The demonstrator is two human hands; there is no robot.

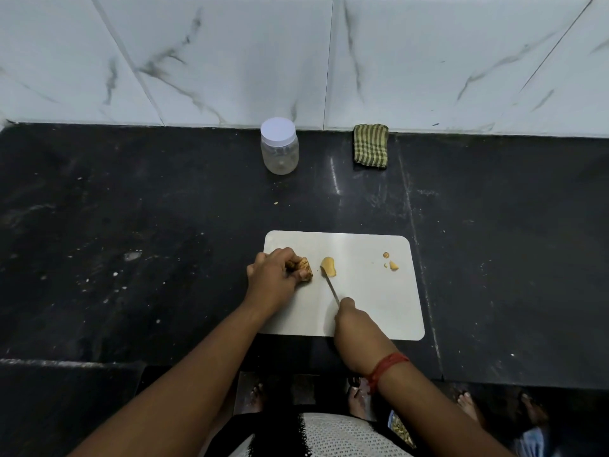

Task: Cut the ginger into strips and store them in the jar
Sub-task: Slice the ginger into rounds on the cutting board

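A white cutting board (372,291) lies on the black counter. My left hand (273,275) grips a brown ginger root (304,267) at the board's left edge. Just right of it lies a pale yellow ginger slice (329,267). My right hand (351,319) holds a thin knife (331,286) by its handle, the blade tip touching the slice's left side. Small ginger scraps (392,263) sit near the board's right edge. A clear plastic jar (279,150) with a white lid on it stands at the back by the wall.
A folded green striped cloth (370,146) lies against the marble-tiled wall to the right of the jar. The black counter (131,225) is speckled with white spots. The counter's front edge runs just below the board, with feet visible on the floor beneath.
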